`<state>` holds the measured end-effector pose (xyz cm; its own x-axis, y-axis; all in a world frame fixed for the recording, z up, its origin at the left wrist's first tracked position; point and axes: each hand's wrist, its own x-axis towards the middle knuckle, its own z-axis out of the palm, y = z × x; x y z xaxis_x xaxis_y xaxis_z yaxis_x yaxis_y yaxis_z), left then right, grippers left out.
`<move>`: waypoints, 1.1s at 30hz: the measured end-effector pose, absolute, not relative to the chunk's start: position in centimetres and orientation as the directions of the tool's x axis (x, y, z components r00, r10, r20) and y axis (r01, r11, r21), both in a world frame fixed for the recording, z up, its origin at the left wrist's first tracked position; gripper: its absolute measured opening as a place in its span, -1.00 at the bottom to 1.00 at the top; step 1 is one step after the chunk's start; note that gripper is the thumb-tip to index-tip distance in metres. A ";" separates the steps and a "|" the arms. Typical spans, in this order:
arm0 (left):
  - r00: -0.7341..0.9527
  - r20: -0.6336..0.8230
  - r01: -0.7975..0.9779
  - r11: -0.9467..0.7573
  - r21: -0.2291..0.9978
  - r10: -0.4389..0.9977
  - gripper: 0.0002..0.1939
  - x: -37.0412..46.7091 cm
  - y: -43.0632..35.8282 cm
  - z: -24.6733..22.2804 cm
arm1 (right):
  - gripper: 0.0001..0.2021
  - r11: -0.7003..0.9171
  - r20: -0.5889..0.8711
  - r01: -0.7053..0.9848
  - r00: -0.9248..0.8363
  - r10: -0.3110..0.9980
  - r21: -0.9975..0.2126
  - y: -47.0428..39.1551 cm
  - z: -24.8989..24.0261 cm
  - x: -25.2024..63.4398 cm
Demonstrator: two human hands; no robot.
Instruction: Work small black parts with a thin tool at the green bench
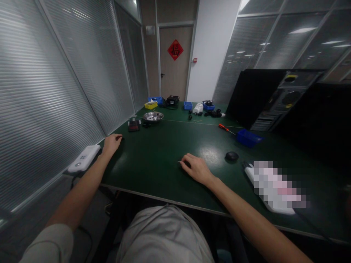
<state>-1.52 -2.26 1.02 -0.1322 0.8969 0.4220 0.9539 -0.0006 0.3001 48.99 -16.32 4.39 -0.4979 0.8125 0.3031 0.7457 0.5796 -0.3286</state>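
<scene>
My left hand (112, 144) is at the left edge of the green table (153, 160), its fingers pinched together. A small dark bit shows at its fingertips, too small to name. Further right and nearer to me, my right hand (196, 167) rests low over the table, with thumb and fingers closed on a thin pale pin-like piece (178, 161) that points left. Beyond my left hand lie a dark red-and-black box (134, 125) and a round metal dish (153, 117) with small shiny things in it. A black computer mouse (231, 156) is to the right of my right hand.
An orange-handled screwdriver (226, 129) lies beside a blue bin (248, 138). A white device (84, 158) sits at the left edge, and a partly blurred white keyboard-like object (270, 188) at the right. Computer cases (271, 98) stand at right; small bins (188, 105) line the back.
</scene>
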 end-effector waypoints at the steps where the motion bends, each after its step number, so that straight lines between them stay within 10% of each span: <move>1: -0.114 0.428 0.960 -0.012 0.281 0.897 -0.59 -1.6 -2.3 1.1 | -0.79 0.578 0.301 0.746 -0.497 0.814 -0.329 -16.3 4.4 49.0; 33: -0.064 0.414 0.997 0.039 0.069 0.908 -0.61 0.7 -4.1 2.2 | -0.79 0.576 0.304 0.747 -0.494 0.815 -0.332 -16.3 4.6 49.0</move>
<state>0.69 -4.09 2.16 -0.0637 0.9082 0.4137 0.9969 0.0385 0.0689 48.98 -16.32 4.62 -0.4937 0.8148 0.3039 0.7467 0.5763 -0.3321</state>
